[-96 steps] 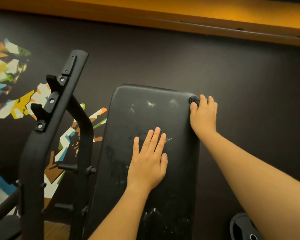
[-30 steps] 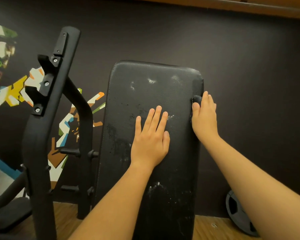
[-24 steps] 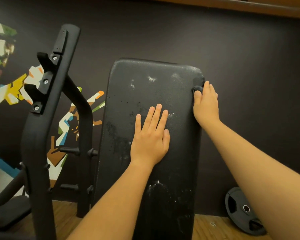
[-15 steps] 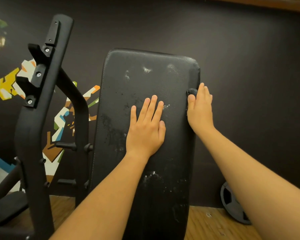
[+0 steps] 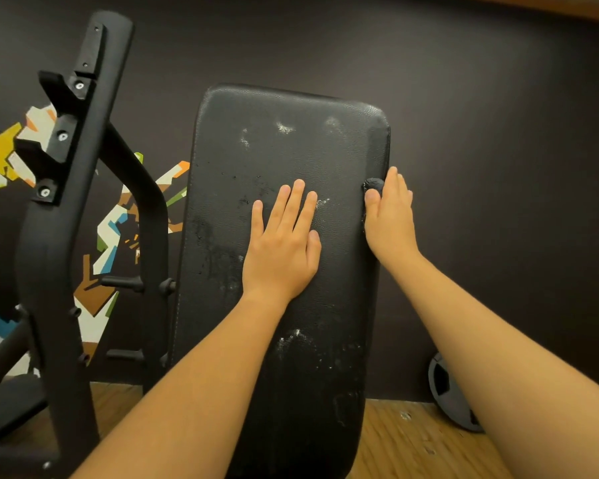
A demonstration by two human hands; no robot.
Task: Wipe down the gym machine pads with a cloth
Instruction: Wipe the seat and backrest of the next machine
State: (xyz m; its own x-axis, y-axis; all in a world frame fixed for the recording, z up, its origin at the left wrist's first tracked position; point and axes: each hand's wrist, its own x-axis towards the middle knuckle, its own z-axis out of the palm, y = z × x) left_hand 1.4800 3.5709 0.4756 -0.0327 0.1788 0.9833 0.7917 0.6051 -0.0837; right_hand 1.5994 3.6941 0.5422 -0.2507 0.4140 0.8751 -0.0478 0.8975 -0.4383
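Looking down along two bare forearms, we record a black pad (image 5: 284,150) standing upright at the centre of the view, in front of a dark wall (image 5: 498,167). Its surface carries whitish scuffs (image 5: 285,128) near the top and more pale speckling lower down. The left hand (image 5: 281,250) lies flat on the middle of the pad's face, palm down, its grip apart: the fingers are straight and close together, and it holds nothing. The right hand (image 5: 389,219) is at the pad's right edge, about level with the left hand's fingertips. Its grip is clamped on a small dark cloth (image 5: 374,184), which is bunched between the thumb and the fingers and touches the side edge of the pad. Only a small wad of the cloth shows above the thumb; the rest is hidden under the hand. To the left of the pad stands a black metal frame (image 5: 66,219) with bolted brackets up its front and short pegs (image 5: 121,281) sticking out lower down. Behind the frame the wall bears a multicoloured mural (image 5: 0,160). A dark weight plate (image 5: 445,392) leans against the wall at lower right, partly hidden by the right forearm and resting on the wooden floor (image 5: 395,444).
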